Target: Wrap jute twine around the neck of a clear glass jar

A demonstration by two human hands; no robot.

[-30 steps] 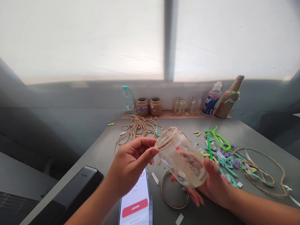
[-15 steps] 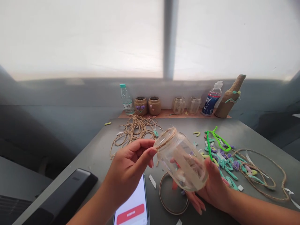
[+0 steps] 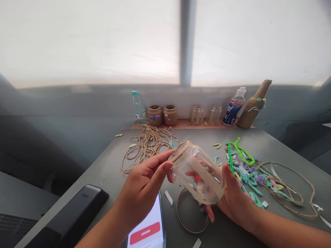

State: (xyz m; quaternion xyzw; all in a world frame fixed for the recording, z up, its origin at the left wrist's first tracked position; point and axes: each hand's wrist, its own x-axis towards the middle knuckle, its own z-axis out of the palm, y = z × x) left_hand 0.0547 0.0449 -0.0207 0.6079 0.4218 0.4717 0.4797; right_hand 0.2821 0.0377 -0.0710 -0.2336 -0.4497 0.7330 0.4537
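Note:
A clear glass jar [image 3: 192,175] is held tilted above the table, its mouth toward the upper left. Pale strips of tape run along its side, and a strand of jute twine [image 3: 180,153] circles its neck. My left hand [image 3: 146,182] pinches the twine at the rim between thumb and fingers. Around the base, my right hand [image 3: 236,203] supports the jar, thumb on the near right side; its fingers show partly through the glass and below. Something red, seen through the jar, cannot be made out. Under the jar lies a thin ring [image 3: 181,220], perhaps a tape roll.
Loose jute twine [image 3: 151,137] lies behind my left hand. Colourful pipe-cleaner pieces [image 3: 249,179] spread at right. A lit phone [image 3: 146,224] and a black case [image 3: 74,210] are in front. Twine-wrapped jars [image 3: 170,117], glass jars [image 3: 198,115] and bottles [image 3: 234,108] line the back.
The jar has turned slightly and its base has shifted a little left and up. My right hand's fingers have moved around the base. My left hand keeps its pinch at the rim.

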